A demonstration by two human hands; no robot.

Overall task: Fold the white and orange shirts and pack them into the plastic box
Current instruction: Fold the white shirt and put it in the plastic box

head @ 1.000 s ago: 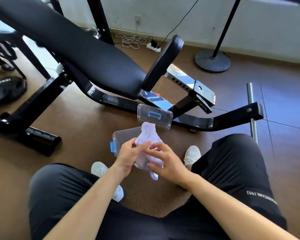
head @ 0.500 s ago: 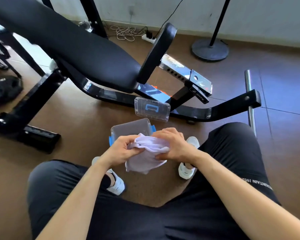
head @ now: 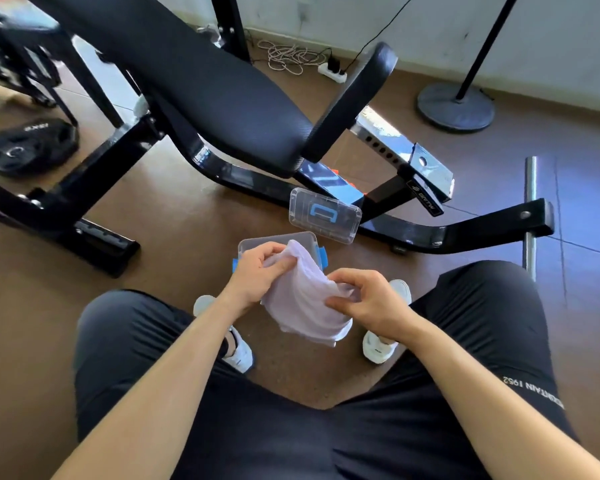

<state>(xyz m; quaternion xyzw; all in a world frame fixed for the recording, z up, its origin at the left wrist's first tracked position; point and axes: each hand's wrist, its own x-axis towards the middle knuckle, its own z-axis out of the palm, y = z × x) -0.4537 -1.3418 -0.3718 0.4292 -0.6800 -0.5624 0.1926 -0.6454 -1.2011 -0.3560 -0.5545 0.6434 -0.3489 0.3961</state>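
A small white shirt hangs bunched between my two hands, above the floor and between my knees. My left hand grips its upper left edge. My right hand pinches its right side. Just behind the shirt, the clear plastic box with blue clips stands open on the floor, partly hidden by my left hand and the cloth. Its clear lid with a blue handle leans against the bench frame. A bit of orange shows under the bench; I cannot tell what it is.
A black weight bench fills the space ahead, its frame curving to the right behind the lid. A weight plate lies at left. A stand base and a power strip sit near the wall. My white shoes flank the shirt.
My hands moved apart and spread the white shirt wider; it went from a tight bunch to a broader hanging piece. The view shifted a little.
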